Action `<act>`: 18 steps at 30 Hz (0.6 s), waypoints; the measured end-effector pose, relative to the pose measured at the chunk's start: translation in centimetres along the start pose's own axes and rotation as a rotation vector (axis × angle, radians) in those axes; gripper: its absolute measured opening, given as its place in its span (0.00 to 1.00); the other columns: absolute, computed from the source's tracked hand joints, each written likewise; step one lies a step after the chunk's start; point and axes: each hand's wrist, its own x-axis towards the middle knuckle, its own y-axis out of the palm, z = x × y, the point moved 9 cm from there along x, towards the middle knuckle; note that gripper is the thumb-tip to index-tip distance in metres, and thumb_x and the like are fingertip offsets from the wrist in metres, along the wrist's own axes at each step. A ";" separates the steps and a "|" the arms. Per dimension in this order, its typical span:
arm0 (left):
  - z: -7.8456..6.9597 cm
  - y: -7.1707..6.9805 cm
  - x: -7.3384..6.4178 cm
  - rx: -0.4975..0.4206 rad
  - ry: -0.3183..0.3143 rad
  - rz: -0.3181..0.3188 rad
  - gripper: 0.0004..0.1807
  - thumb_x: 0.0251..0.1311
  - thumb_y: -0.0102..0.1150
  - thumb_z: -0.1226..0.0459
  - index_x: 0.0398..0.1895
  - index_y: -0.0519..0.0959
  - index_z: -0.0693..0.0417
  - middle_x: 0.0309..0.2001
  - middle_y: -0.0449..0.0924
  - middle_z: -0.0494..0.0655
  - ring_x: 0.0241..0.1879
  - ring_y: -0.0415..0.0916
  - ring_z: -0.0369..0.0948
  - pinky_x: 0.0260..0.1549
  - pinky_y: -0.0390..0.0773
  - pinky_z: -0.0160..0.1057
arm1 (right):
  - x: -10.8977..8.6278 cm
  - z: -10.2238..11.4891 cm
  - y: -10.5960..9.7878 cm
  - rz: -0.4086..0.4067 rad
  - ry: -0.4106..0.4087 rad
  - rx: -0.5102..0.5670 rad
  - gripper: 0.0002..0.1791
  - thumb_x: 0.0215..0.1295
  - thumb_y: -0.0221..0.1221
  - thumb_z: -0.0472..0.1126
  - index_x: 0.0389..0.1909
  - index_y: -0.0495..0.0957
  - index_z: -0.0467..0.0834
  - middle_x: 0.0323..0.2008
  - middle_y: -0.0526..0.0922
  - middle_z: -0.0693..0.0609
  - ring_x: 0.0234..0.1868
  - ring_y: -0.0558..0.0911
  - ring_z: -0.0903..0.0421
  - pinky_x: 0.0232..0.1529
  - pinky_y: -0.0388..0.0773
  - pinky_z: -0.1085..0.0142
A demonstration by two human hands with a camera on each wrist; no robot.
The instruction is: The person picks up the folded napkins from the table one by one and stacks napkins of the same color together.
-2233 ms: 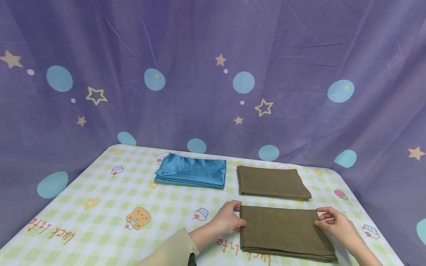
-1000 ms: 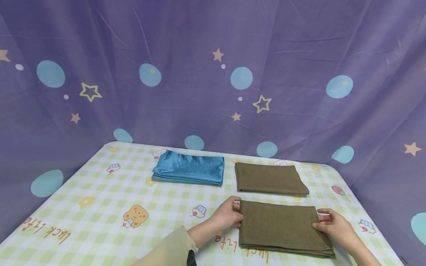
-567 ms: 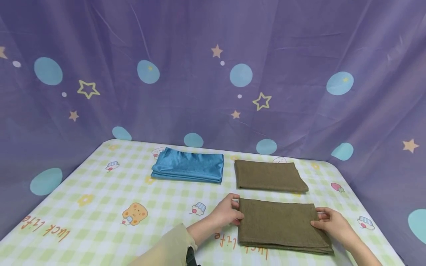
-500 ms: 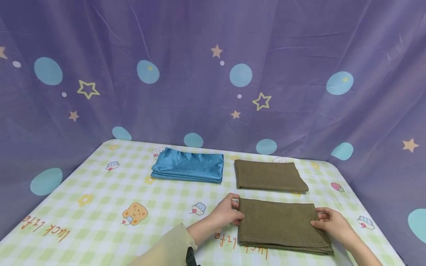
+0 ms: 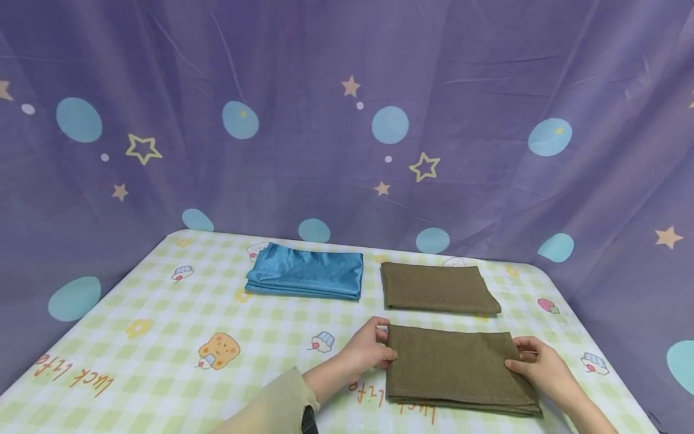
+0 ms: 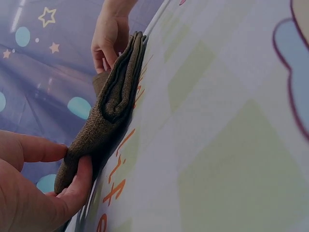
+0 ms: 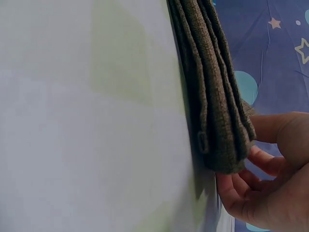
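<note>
Left hand [image 5: 366,349] and right hand [image 5: 544,365] pinch opposite ends of folded rectangular brown woven cloth [image 5: 451,365]; probably light, floppy: grip all layers.

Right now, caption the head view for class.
Left hand and right hand hold a brown cloth; behind, another brown cloth and a blue cloth.

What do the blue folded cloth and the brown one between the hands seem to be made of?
Blue folded cloth: smooth, satin-like fabric, perhaps synthetic; it shows glossy highlights. Nearer brown cloth: matte, coarse woven fabric, perhaps linen or cotton; the wrist views show a grainy weave. The exact fibres can't be told.
</note>
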 end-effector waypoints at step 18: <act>-0.2 0.0 0.2 0.036 -0.002 -0.005 0.36 0.41 0.63 0.77 0.58 0.63 0.60 0.40 0.71 0.52 0.25 0.79 0.47 0.31 0.77 0.40 | -0.4 1.6 -0.3 0.003 -0.042 0.023 0.27 0.65 0.53 0.46 0.54 0.61 0.30 0.47 0.73 0.36 0.47 0.74 0.45 0.37 0.74 0.64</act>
